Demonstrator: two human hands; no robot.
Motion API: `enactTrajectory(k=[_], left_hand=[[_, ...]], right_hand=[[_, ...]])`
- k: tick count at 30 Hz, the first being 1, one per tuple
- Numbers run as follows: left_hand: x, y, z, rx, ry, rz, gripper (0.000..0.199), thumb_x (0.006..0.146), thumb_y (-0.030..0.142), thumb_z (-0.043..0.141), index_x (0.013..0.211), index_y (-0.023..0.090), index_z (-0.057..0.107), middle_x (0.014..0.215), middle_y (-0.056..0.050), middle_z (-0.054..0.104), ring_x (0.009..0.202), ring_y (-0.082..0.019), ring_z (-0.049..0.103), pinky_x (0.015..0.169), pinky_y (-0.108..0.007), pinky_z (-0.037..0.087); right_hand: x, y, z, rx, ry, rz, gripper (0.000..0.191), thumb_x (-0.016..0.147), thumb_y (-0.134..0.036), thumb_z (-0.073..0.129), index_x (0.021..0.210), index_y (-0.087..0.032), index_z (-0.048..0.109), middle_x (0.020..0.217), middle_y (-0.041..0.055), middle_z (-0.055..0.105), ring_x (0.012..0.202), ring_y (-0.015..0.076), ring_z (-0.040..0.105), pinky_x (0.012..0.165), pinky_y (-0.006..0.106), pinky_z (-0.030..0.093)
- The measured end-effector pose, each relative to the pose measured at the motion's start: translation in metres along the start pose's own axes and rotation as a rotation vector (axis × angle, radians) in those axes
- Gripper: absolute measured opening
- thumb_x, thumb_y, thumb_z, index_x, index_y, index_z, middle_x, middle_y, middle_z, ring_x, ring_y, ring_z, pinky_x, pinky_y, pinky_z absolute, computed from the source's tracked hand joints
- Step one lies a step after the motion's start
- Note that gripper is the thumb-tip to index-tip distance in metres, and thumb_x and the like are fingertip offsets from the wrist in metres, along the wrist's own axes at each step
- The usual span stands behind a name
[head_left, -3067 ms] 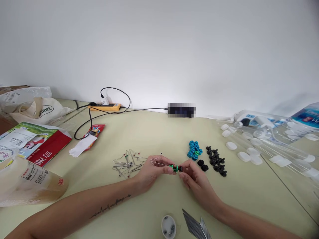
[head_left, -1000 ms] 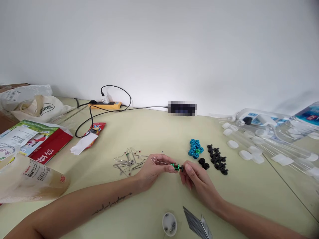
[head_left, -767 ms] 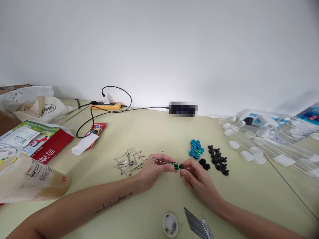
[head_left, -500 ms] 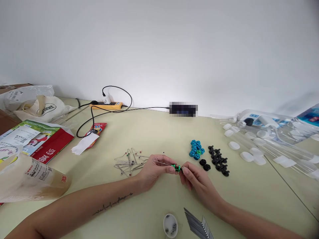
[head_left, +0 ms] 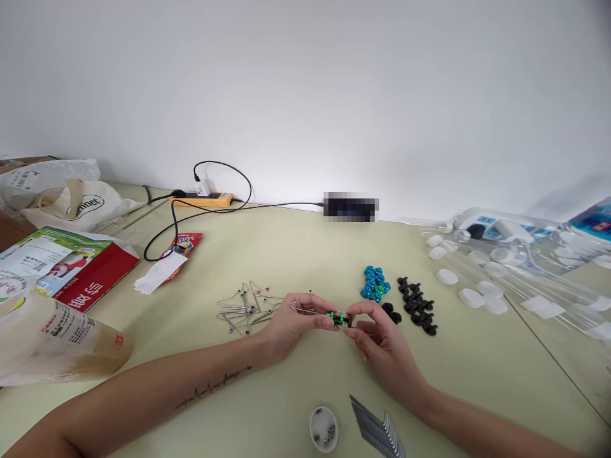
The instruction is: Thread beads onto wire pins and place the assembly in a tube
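Observation:
My left hand [head_left: 296,323] is closed, thumb and fingers pinching a small green ringed part [head_left: 336,317] with a thin bent metal wire [head_left: 305,310] running back over the fingers. At the part's right end is a black knob-like piece [head_left: 348,320]. The thumb and index finger of my right hand [head_left: 386,340] close on this black piece from the right; whether it is fixed to the green part I cannot tell. Left of my hands lies a loose pile of bent metal wires [head_left: 243,310] with small coloured ends.
Blue ringed pieces [head_left: 369,282] and several black knobs [head_left: 416,302] lie to the right. Nearer me are a small white cup [head_left: 313,427] with metal bits and a row of bent grey rods [head_left: 375,427]. A drink cup [head_left: 62,337] and clear tubes [head_left: 534,273] flank the table.
My right hand's index finger has lifted and curled over the black piece, the thumb shifting below it, so more of the piece shows. My left hand keeps its hold; the view has shifted slightly.

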State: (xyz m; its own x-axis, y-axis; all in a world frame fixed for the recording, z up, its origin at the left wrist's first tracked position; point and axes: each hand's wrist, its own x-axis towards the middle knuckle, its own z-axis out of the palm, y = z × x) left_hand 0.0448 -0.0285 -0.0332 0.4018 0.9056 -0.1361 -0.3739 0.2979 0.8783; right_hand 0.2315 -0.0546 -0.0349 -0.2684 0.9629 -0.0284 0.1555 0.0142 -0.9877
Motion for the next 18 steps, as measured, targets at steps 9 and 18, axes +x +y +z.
enactTrajectory(k=[9, 18], left_hand=[[-0.0002, 0.0007, 0.0009, 0.016, 0.02, -0.011, 0.02, 0.06, 0.017, 0.079, 0.078, 0.013, 0.071, 0.076, -0.006, 0.071, 0.073, -0.018, 0.065, 0.077, -0.032, 0.049], [-0.0027, 0.0006, 0.0028, 0.012, 0.078, 0.045, 0.022, 0.062, 0.02, 0.078, 0.081, 0.012, 0.07, 0.085, -0.01, 0.071, 0.077, -0.019, 0.065, 0.08, -0.034, 0.048]], right_hand=[[0.0005, -0.003, -0.0017, -0.024, -0.076, 0.038, 0.041, 0.094, -0.049, 0.033, 0.072, -0.018, 0.05, 0.051, -0.0046, 0.038, 0.048, 0.0095, 0.033, 0.044, 0.022, 0.024], [0.0008, -0.0052, -0.0022, 0.069, 0.025, 0.053, 0.035, 0.094, -0.05, 0.033, 0.104, -0.022, 0.053, 0.059, -0.0032, 0.04, 0.051, 0.0119, 0.038, 0.043, 0.021, 0.03]])
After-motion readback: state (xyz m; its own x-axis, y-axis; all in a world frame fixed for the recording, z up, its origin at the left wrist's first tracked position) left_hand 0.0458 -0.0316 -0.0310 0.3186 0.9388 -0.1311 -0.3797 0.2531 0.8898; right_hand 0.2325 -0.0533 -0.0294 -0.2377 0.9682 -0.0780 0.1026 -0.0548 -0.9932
